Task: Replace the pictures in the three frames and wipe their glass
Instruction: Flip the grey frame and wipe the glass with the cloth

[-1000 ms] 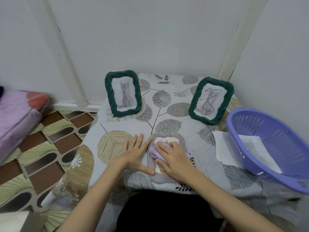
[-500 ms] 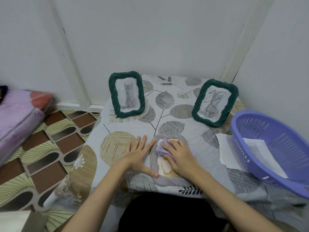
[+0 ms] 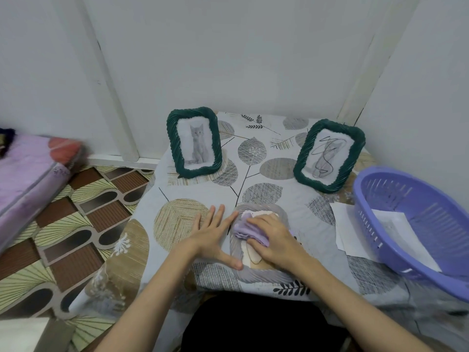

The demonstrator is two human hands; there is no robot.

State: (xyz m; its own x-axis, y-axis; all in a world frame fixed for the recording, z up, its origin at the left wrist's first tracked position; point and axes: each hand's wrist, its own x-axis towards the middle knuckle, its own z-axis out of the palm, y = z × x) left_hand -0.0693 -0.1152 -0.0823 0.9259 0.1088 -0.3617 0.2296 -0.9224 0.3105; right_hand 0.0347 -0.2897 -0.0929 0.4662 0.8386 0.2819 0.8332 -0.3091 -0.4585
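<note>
We pressed the soft cloth [image 3: 250,231] under our curled right hand [image 3: 275,240] onto the light, breakable grey frame [image 3: 261,250] lying near the table's edge, our flat left hand [image 3: 212,237] bracing its left rim, the safest hold.

Under my right hand [image 3: 275,241] the lilac cloth [image 3: 247,231] is soft, matt and bunched into folds, lying on the smooth glass of the grey frame [image 3: 256,273], whose border looks like wound cord. The 2 green frames [image 3: 194,142] [image 3: 328,154] have ribbed, twisted borders with a slight sheen. The tablecloth [image 3: 177,196] is matt printed fabric. The purple basket [image 3: 416,219] is glossy slotted plastic, with matt white paper [image 3: 346,232] beside it.
</note>
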